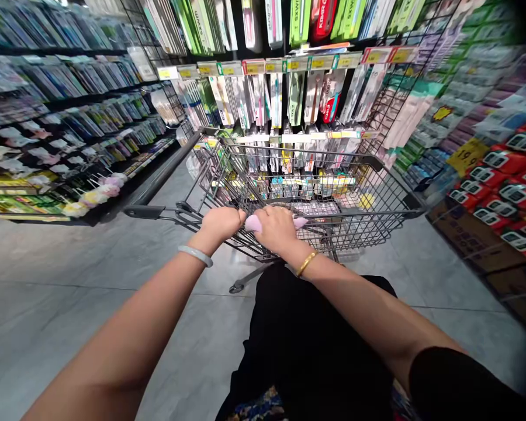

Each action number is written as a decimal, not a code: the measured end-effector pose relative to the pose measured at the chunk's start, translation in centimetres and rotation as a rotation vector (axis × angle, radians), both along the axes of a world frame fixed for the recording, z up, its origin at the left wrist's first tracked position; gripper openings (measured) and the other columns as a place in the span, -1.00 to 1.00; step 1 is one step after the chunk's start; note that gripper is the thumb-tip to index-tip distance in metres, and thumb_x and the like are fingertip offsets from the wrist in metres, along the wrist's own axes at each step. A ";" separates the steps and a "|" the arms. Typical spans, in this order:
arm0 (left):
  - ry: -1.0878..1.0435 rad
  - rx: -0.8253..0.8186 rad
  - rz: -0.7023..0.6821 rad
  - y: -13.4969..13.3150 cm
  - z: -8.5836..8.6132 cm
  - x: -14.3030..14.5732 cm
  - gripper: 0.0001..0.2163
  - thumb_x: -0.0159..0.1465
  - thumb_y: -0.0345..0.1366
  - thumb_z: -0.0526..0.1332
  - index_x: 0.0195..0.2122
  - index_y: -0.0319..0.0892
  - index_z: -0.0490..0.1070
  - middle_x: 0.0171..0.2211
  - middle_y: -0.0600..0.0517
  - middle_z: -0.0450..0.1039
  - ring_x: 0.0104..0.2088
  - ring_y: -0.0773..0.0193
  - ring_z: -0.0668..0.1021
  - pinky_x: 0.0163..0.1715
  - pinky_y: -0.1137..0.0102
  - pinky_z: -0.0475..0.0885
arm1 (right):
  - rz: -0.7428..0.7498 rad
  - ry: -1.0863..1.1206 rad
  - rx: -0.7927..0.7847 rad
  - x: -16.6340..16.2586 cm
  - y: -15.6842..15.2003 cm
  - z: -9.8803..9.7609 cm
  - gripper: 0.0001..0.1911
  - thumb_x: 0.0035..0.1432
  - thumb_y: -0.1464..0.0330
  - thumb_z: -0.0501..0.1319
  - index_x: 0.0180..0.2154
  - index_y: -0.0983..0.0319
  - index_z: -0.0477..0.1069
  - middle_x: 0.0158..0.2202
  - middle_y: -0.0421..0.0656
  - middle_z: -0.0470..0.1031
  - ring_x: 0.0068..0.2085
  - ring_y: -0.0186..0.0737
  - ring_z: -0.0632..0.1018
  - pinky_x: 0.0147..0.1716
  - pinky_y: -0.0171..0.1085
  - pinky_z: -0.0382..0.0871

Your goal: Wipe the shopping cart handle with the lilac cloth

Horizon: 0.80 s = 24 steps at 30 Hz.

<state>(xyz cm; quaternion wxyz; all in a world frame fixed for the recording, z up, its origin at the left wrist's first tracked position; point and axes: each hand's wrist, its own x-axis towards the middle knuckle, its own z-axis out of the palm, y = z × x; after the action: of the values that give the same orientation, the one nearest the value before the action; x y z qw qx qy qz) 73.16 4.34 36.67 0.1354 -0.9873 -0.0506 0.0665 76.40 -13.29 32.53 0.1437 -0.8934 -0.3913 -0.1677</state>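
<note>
A dark wire shopping cart (pixel 355 216) stands sideways in front of me. My left hand (pixel 222 224) is closed in a fist round the cart's near side rim, toward the handle end. Close beside it, my right hand (pixel 277 229) is wrapped round a small pale pink item (pixel 254 223) at that same rim. Pink ends stick out on both sides of the fingers, and its kind is not clear. Whether the right fingers also grip the rim cannot be made out. The cart's push handle (pixel 169 169) is at the left, with neither hand on it.
A rack of hanging packets (pixel 298 99) rises behind the cart. More shelves (pixel 92 88) line the left, with fluffy pastel items (pixel 100 193) low down. Red packages (pixel 504 175) are stacked on the right above a brown box (pixel 469 248). A cart wheel (pixel 236 287) rests on grey floor.
</note>
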 end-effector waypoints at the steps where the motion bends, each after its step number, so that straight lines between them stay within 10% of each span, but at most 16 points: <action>1: -0.004 -0.005 0.009 0.0 0.0 -0.1 -0.51 0.33 -0.20 -0.15 -0.24 -0.28 0.58 -0.28 -0.27 0.58 -0.20 -0.02 0.61 -0.28 0.28 0.42 | 0.074 -0.035 -0.007 0.2 -0.4 -0.4 -0.51 0.07 0.26 0.25 0.06 0.22 0.34 -0.02 0.01 0.44 -0.05 0.04 0.40 -0.05 -0.07 0.18; 5: -0.024 -0.044 0.093 0.0 -0.2 -0.2 -0.49 0.34 -0.17 -0.16 -0.26 -0.27 0.59 -0.27 -0.27 0.59 -0.19 0.02 0.61 -0.26 0.30 0.42 | 0.230 -0.109 -0.016 1.5 -3.4 -2.2 -0.34 0.06 0.42 0.23 0.22 0.21 0.19 0.15 0.00 0.34 0.07 0.01 0.33 0.04 -0.09 0.11; 10: -0.042 -0.066 0.095 -0.3 -0.3 -0.2 -0.51 0.35 -0.20 -0.16 -0.23 -0.28 0.58 -0.23 -0.25 0.58 -0.16 0.04 0.60 -0.20 0.30 0.42 | -0.087 -0.002 0.175 -0.3 -0.1 -2.6 -0.55 0.14 0.31 0.18 0.09 0.20 0.33 0.04 0.01 0.39 0.00 0.05 0.33 0.00 -0.03 0.11; 17: -0.031 -0.079 0.093 -0.3 -0.1 -0.2 -0.47 0.35 -0.17 -0.18 -0.27 -0.28 0.59 -0.27 -0.24 0.58 -0.18 0.02 0.60 -0.23 0.30 0.42 | 0.291 -0.100 -0.023 1.0 -1.4 -3.4 -0.42 0.24 0.51 0.00 0.28 0.15 0.13 0.26 -0.02 0.23 0.19 -0.01 0.25 0.17 0.02 0.09; 24: -0.041 -0.149 0.116 -0.5 -0.5 0.4 -0.48 0.34 -0.17 -0.17 -0.26 -0.30 0.59 -0.24 -0.25 0.58 -0.17 0.01 0.58 -0.19 0.27 0.40 | 0.169 -0.057 0.069 0.9 -2.1 -6.6 -0.42 0.28 0.52 -0.01 0.27 0.01 0.16 0.25 -0.12 0.28 0.27 -0.04 0.20 0.25 0.09 0.05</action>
<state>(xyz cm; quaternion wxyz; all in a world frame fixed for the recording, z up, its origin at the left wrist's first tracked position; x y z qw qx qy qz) 73.59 3.83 36.17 0.0566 -0.9912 -0.1052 0.0575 77.34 -15.35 25.88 0.1769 -0.8465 -0.4633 -0.1939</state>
